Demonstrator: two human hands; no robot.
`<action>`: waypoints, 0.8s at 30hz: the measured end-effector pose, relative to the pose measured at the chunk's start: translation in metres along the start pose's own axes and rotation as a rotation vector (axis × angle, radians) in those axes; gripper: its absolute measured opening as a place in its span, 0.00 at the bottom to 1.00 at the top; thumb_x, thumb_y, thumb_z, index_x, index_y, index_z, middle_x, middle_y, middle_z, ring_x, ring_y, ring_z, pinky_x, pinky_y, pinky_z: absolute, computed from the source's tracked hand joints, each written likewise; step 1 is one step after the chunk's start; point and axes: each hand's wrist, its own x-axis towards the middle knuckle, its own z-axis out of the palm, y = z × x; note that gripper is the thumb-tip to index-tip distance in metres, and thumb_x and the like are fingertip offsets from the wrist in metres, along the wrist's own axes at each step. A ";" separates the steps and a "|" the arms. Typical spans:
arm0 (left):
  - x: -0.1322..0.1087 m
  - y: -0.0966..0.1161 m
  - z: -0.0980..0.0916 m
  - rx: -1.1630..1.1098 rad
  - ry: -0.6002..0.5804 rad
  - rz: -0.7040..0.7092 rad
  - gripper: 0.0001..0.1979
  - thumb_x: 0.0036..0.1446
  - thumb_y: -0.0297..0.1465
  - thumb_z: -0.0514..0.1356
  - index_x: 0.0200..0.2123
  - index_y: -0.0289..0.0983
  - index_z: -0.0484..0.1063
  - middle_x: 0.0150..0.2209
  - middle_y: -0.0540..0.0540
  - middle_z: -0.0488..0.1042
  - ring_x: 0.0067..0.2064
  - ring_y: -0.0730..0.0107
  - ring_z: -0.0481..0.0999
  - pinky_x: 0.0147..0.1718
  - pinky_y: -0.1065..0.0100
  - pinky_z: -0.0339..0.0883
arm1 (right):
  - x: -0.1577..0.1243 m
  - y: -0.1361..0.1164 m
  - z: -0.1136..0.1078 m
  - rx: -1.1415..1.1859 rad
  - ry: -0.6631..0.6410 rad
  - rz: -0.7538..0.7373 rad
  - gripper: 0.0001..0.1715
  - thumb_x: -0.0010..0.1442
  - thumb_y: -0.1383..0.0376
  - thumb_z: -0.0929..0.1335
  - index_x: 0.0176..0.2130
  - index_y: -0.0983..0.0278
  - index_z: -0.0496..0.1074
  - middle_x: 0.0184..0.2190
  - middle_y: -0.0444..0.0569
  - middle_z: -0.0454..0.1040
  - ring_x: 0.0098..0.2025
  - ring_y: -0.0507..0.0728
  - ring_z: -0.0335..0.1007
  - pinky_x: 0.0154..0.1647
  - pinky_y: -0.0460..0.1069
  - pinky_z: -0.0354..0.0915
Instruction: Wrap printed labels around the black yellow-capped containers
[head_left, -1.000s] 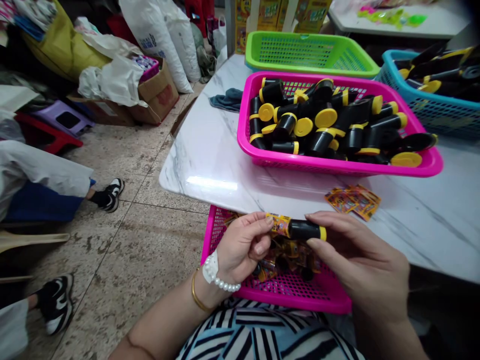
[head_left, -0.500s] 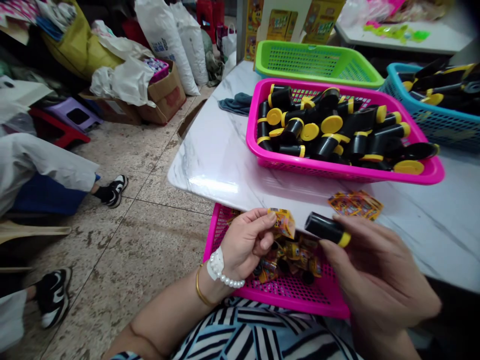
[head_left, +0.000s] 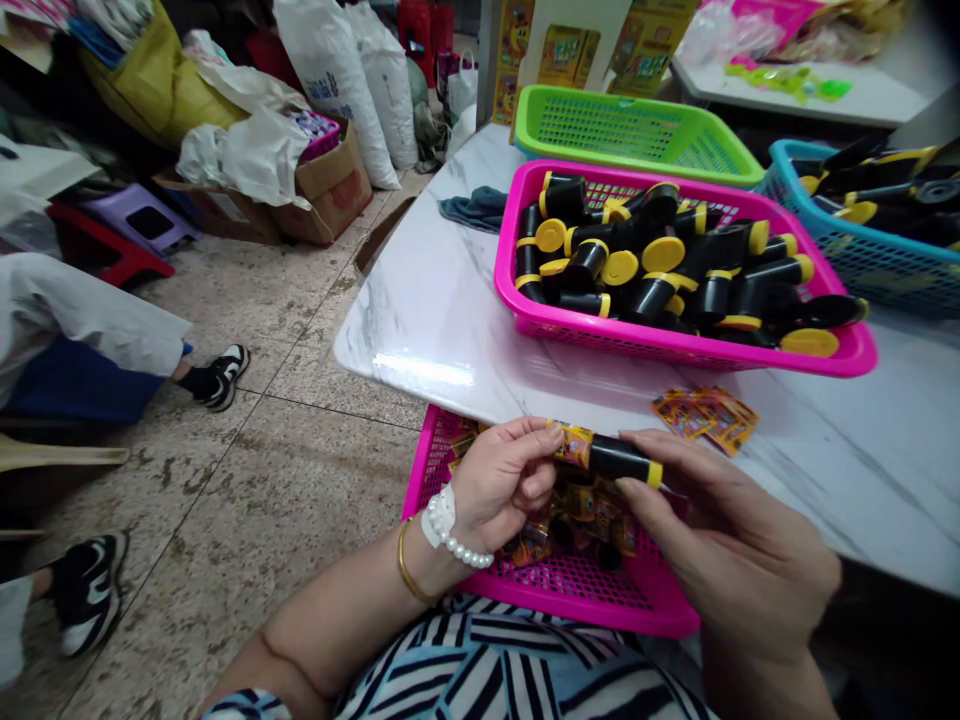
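Pinched in my left hand (head_left: 506,475) is a small printed yellow-orange sleeve (head_left: 574,445). My right hand (head_left: 720,510) grips a short black tube (head_left: 619,459) by its yellow-capped end. The tube's black end meets the sleeve's open edge; I cannot tell how far it is inside. Below both hands, a pink lap basket (head_left: 600,590) holds several black pieces wrapped in the same print. More flat printed sleeves (head_left: 705,415) lie on the table beside my right hand.
On the marble-look table (head_left: 420,330) stands a pink basket (head_left: 675,350) full of black tubes with yellow caps. Behind it are a green basket (head_left: 637,105) and a blue basket (head_left: 892,250). A dark cloth (head_left: 474,208) lies near the left edge. Another person's shoe (head_left: 225,377) is on the floor.
My right hand has moved left and brought the black tube up against the sleeve. The sleeve, bent and apart from the tube before, now lines up with it.
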 end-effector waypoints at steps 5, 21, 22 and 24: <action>0.002 0.000 0.000 0.003 0.025 -0.006 0.11 0.55 0.29 0.69 0.30 0.34 0.69 0.17 0.59 0.64 0.13 0.88 0.54 0.14 0.77 0.39 | 0.002 -0.002 -0.005 -0.240 -0.095 -0.185 0.32 0.57 0.70 0.76 0.58 0.50 0.75 0.49 0.45 0.82 0.46 0.61 0.81 0.50 0.57 0.79; -0.007 -0.004 -0.005 0.189 0.061 0.160 0.14 0.52 0.37 0.71 0.30 0.33 0.74 0.17 0.55 0.69 0.15 0.87 0.59 0.14 0.80 0.44 | 0.006 0.005 0.008 0.047 -0.074 -0.133 0.29 0.56 0.76 0.74 0.55 0.57 0.76 0.49 0.51 0.79 0.51 0.63 0.79 0.53 0.60 0.77; -0.008 -0.003 -0.007 0.233 0.053 0.154 0.14 0.53 0.38 0.71 0.29 0.33 0.74 0.15 0.55 0.68 0.14 0.86 0.58 0.14 0.80 0.44 | 0.005 0.005 0.012 0.142 -0.076 -0.088 0.26 0.57 0.76 0.74 0.53 0.58 0.76 0.48 0.52 0.78 0.52 0.64 0.79 0.53 0.61 0.77; -0.010 -0.002 -0.010 0.298 0.029 0.103 0.15 0.55 0.41 0.69 0.29 0.35 0.73 0.13 0.55 0.67 0.13 0.85 0.57 0.13 0.79 0.42 | 0.004 0.003 0.019 0.291 -0.092 -0.007 0.21 0.59 0.75 0.72 0.50 0.59 0.76 0.46 0.52 0.76 0.52 0.65 0.79 0.52 0.61 0.78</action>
